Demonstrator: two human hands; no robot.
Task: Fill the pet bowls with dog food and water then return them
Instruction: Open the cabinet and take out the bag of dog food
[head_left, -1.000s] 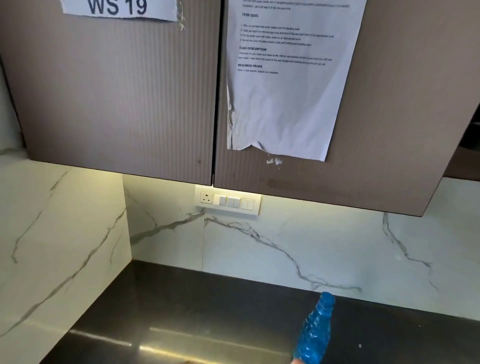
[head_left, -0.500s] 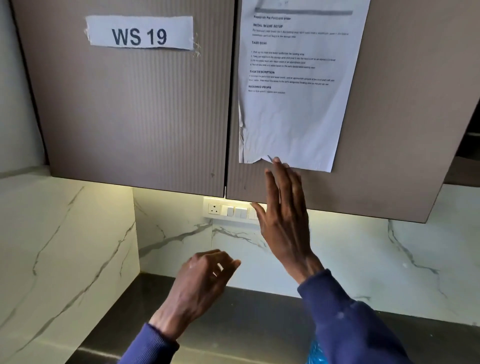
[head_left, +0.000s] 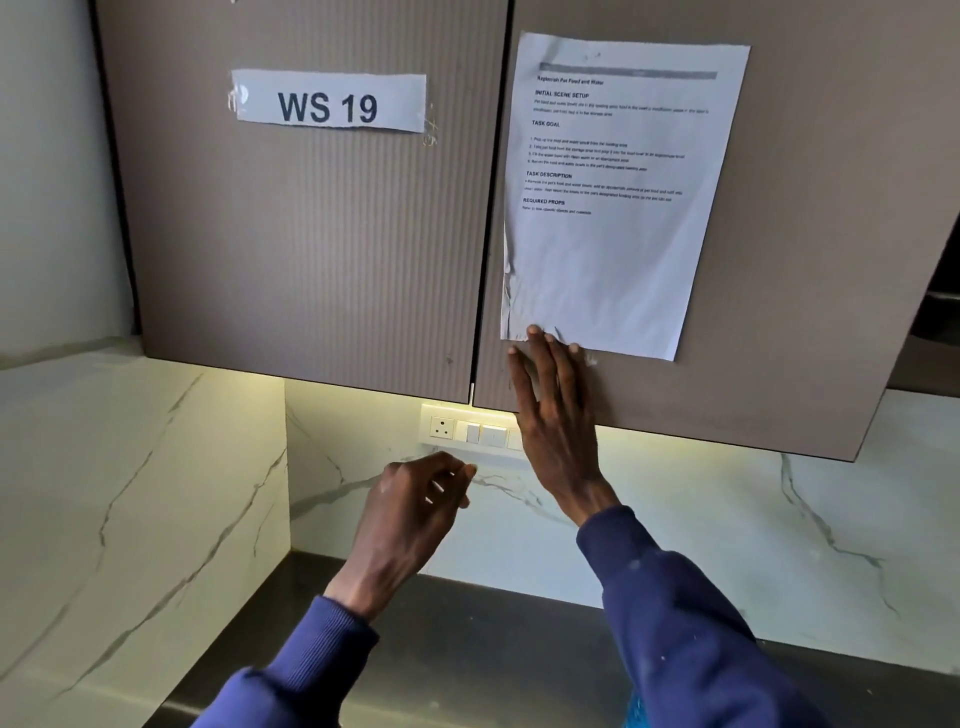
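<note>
Pet bowls: head view. Neither bowl shows in frame, so I cannot place them relative to my hands.

My right hand (head_left: 553, 415) lies flat, fingers straight, against the right ribbed grey-brown cabinet door (head_left: 805, 260). Its fingertips touch the lower edge of the white printed instruction sheet (head_left: 613, 208) taped there. My left hand (head_left: 410, 512) hangs lower, just below the white socket-and-switch strip (head_left: 467, 431). Its fingers are loosely curled toward the thumb and grasp nothing. The left cabinet door (head_left: 311, 234) carries a white paper label reading "WS 19" (head_left: 328, 102).

Change: a second ago no hands were in frame and the blue plastic bottle (head_left: 636, 714) stood plainly on the dark worktop (head_left: 493, 639). Since then both hands have risen and my gaze has tilted upward. Only a sliver of the bottle remains, at the bottom edge beside my right sleeve.

Judgement: this appears to be a reach toward the wall cabinet or the sheet. Filling has not begun, and the bowls must still be fetched.
</note>
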